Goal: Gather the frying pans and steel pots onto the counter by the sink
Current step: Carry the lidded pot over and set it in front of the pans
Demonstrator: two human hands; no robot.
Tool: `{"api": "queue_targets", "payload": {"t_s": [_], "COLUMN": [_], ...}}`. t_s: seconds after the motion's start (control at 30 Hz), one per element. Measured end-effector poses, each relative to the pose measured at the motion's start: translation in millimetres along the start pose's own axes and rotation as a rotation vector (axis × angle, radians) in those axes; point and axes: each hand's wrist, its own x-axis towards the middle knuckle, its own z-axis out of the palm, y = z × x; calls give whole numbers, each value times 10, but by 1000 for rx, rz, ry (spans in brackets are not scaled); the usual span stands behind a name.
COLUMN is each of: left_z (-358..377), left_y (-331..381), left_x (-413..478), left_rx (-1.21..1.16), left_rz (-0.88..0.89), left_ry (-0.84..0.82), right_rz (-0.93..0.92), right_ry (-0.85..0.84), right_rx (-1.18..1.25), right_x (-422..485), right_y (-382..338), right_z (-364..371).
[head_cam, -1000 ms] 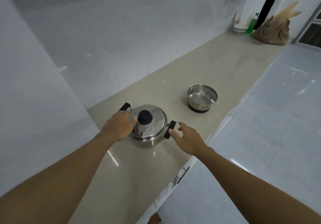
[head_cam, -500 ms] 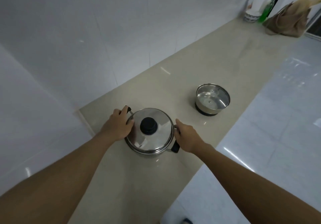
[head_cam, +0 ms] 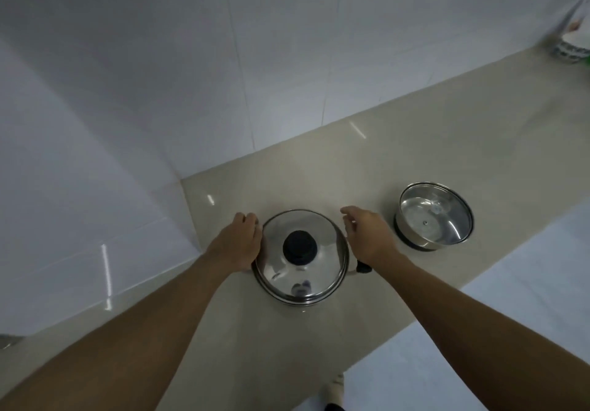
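A lidded steel pot (head_cam: pixel 300 260) stands on the beige counter (head_cam: pixel 415 142) directly between the person's two hands. Its shiny lid (head_cam: pixel 325 251) is seated on top, with a black knob (head_cam: pixel 300 246) at the centre.

The left hand (head_cam: pixel 238 241) is against the pot's left side. Its fingers (head_cam: pixel 247 219) are curled downward around the side handle there, which the hand hides.

The right hand (head_cam: pixel 367 235) lies over the pot's right side, with the fingers bent and slightly apart. The black tip of the right handle (head_cam: pixel 364 269) pokes out just below the wrist. From this angle it cannot be told whether the hand really grips that handle or only rests above it.

Just past the right hand, on the side away from the lidded pot, a smaller steel pot (head_cam: pixel 435 216) stands apart from it on the same counter. It is uncovered, its polished inside shows, and it has a dark band around its base.

Beyond both hands the counter meets a white tiled wall (head_cam: pixel 223 75), which turns a corner ahead of the left hand. Far beyond the right hand, at the counter's distant end, is a blurred patterned bowl (head_cam: pixel 571 48). Below the right forearm is a pale tiled floor (head_cam: pixel 526 331), and a foot (head_cam: pixel 335 390) shows at the counter's near edge.
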Motion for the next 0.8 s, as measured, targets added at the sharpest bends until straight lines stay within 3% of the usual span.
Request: {"api": "queue_targets", "payload": {"t_s": [0.1,0.23,0.47,0.8], "left_z": [86,195,222,390], "left_y": [50,59,81,77], "left_x": [-50,-98,-270,-503], "left_rx": [-84,39,-3,-111], "left_rz": [-33,63,70,-57], "left_ry": [58,145,160,245], "right_rz": [-51,-244,-327,-425], "right_ry": [32,69,-11,82], "right_rx": [-66,-90,-209,64], "right_x": [-5,-219,-28,-14], "right_y": [-21,-65,26,194], "right_z": [26,151,110,77]}}
